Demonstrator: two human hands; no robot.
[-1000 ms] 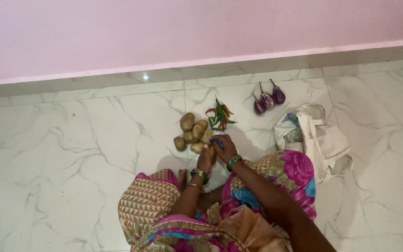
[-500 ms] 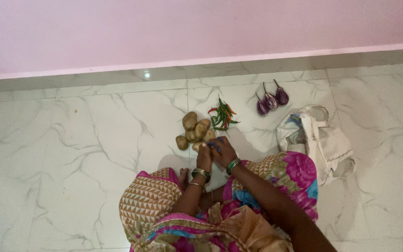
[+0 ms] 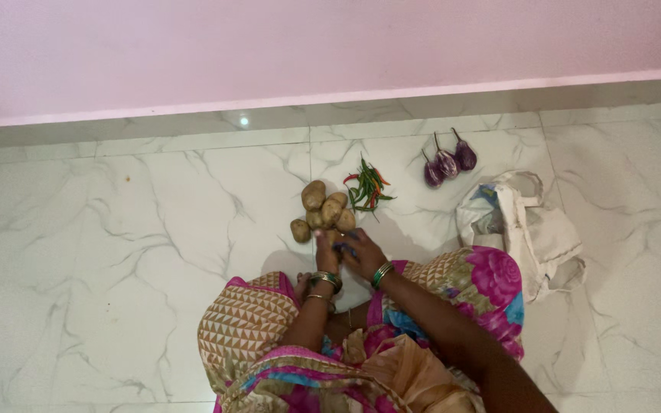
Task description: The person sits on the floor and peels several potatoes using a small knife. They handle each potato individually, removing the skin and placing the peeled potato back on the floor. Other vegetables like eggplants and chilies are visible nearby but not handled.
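Observation:
A pile of several brown potatoes (image 3: 321,211) lies on the white marble floor (image 3: 154,229) in front of my knees. My left hand (image 3: 325,252) is at the near edge of the pile, its fingers closed around one potato (image 3: 333,235). My right hand (image 3: 361,254) is right beside it, gripping a small dark blue object (image 3: 345,246) whose kind I cannot make out. Both wrists wear green and gold bangles. My lap is covered by patterned pink and beige cloth (image 3: 269,329).
Green and red chillies (image 3: 367,187) lie just right of the potatoes. Three small purple aubergines (image 3: 447,162) sit farther right, near the wall. A crumpled white cloth bag (image 3: 525,229) rests beside my right knee. A pink wall (image 3: 330,46) runs along the back.
Both hands have stayed together at the near edge of the potato pile, shifting only slightly. The vegetables and the bag have not moved.

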